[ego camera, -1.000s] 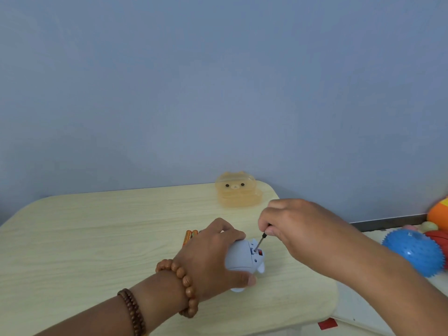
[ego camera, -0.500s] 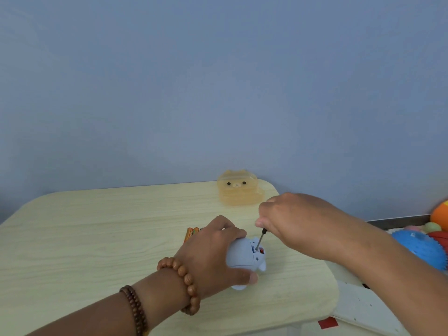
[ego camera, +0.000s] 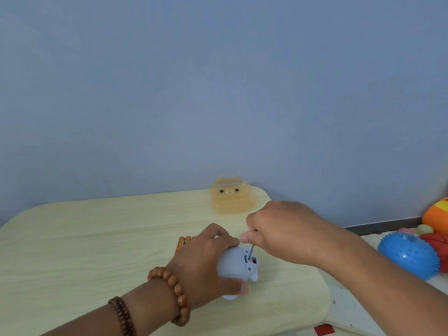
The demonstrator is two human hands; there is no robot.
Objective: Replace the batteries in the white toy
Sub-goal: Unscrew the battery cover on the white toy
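Observation:
The white toy [ego camera: 234, 264], a small rounded animal figure, lies on the wooden table [ego camera: 97, 238] near its right edge. My left hand [ego camera: 206, 263] grips it from the left, thumb under its front. My right hand [ego camera: 283, 229] pinches a thin screwdriver [ego camera: 250, 251] whose tip stands in the toy's underside, beside a small red part. Orange batteries [ego camera: 183, 241] lie on the table just behind my left hand, partly hidden by it.
A translucent orange bear-faced box [ego camera: 231, 198] sits at the table's back right corner against the blue wall. Off the table to the right lie a spiky blue ball [ego camera: 408, 254] and other colourful toys [ego camera: 436, 214] on a white floor mat.
My right hand has shifted a little lower and turned, so the screwdriver now stands more upright in the toy. My left hand keeps its hold on the toy.

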